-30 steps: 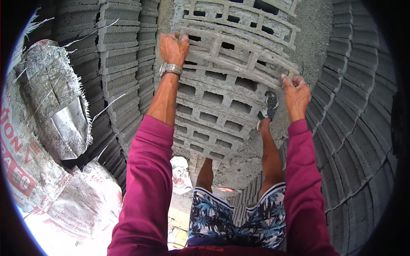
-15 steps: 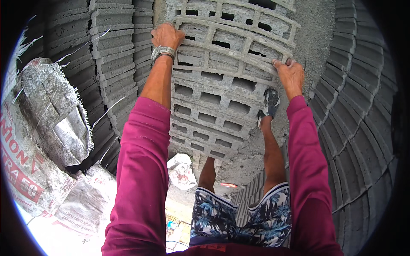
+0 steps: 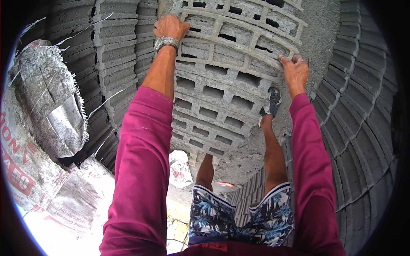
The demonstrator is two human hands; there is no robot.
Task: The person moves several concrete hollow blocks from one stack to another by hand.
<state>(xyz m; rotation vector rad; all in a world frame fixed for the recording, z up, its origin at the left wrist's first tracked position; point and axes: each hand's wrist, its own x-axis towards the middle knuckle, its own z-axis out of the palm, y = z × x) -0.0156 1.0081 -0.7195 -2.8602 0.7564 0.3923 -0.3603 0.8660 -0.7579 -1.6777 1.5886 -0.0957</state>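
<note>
Both my arms reach forward over a stack of grey hollow concrete blocks point(image 3: 209, 91). My left hand point(image 3: 171, 28) is closed over the left end of a hollow block point(image 3: 245, 50) on the stack, its fingertips hidden behind the edge. At the opposite end, my right hand point(image 3: 295, 73) pinches the block's right corner between thumb and fingers. The block lies with its open cells showing, close against the neighbouring blocks; whether it is lifted off them I cannot tell.
Tall stacks of blocks rise at the left point(image 3: 114, 55) and right point(image 3: 354, 111). Torn cement sacks point(image 3: 47, 102) hang at the left, with loose strands sticking out. A crumpled white sack point(image 3: 180, 168) lies near my leg. My shod foot point(image 3: 270, 101) stands beside the block stack on gritty ground.
Both hands sit slightly higher in the picture, and the right one a little further right. Their hold on the block's ends is the same. The whole view has shifted a little.
</note>
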